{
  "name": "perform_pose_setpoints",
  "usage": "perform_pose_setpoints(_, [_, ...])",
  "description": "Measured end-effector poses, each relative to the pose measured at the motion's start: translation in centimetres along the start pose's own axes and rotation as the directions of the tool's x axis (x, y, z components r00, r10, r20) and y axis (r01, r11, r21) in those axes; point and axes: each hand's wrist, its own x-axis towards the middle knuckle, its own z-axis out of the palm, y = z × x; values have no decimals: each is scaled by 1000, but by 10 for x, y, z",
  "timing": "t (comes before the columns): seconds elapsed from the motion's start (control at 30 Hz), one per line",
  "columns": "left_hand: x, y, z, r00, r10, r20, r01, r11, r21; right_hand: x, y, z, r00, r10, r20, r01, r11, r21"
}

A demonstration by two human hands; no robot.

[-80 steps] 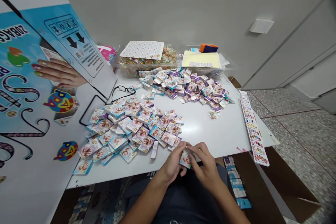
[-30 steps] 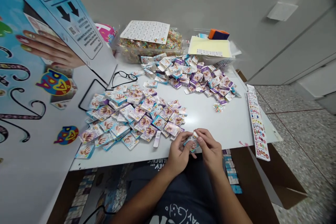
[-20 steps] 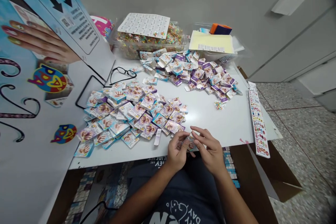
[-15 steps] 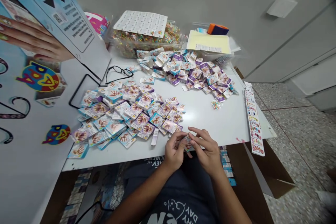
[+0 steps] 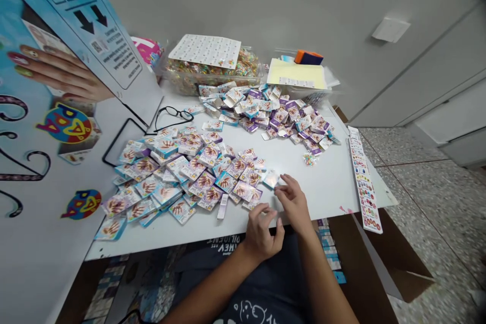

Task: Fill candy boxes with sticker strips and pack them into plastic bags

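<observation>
My left hand is over the front edge of the table, its fingers curled but apart, with nothing in it. My right hand reaches over the tabletop, fingers loosely spread and holding nothing. Just beyond its fingertips a small light-blue box lies flat, slightly blurred. That box is at the right edge of a heap of closed small boxes in blue and purple with printed hands. Farther back is a pile of small boxes with open flaps. A little clear packet of colourful bits lies in front of that pile.
A clear tub of colourful packets stands at the back under a sticker sheet. Another tub bears a yellow sheet. Black glasses lie at left beside a large printed display. A sticker strip overhangs the right edge.
The small box that both hands held has been let go and now lies by the heap. My right hand has moved forward; my left has drawn slightly back. The view has shifted a little.
</observation>
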Motion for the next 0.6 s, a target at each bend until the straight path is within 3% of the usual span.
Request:
perform_pose_setpoints(0.1, [7, 0, -3, 993, 65, 102, -67, 998, 18, -3, -2, 0, 996, 10, 86, -3, 997, -75])
perform_pose_setpoints(0.23, [15, 1, -4, 959, 95, 269, -100, 995, 6, -10, -11, -29, 997, -20, -81, 6, 986, -166])
perform_pose_setpoints(0.3, [17, 1, -3, 938, 113, 327, -113, 993, -18, -5, -19, -62, 979, -96, -179, 46, 962, -270])
perform_pose_setpoints(0.37, [18, 1, 0, 919, 134, 372, -130, 991, -37, 10, -31, -107, 950, -200, -241, 66, 879, -472])
perform_pose_setpoints(0.43, [17, 1, 2, 900, 149, 409, -148, 988, -33, 34, -45, -159, 921, -297, -250, 14, 670, -742])
perform_pose_setpoints(0.5, [17, 0, 5, 886, 164, 434, -172, 985, -22, 62, -58, -207, 906, -317, -281, -56, 568, -821])
perform_pose_setpoints(0.6, [17, 0, 7, 882, 178, 436, -198, 980, 0, 101, -70, -257, 945, -243, -221, -81, 479, -874])
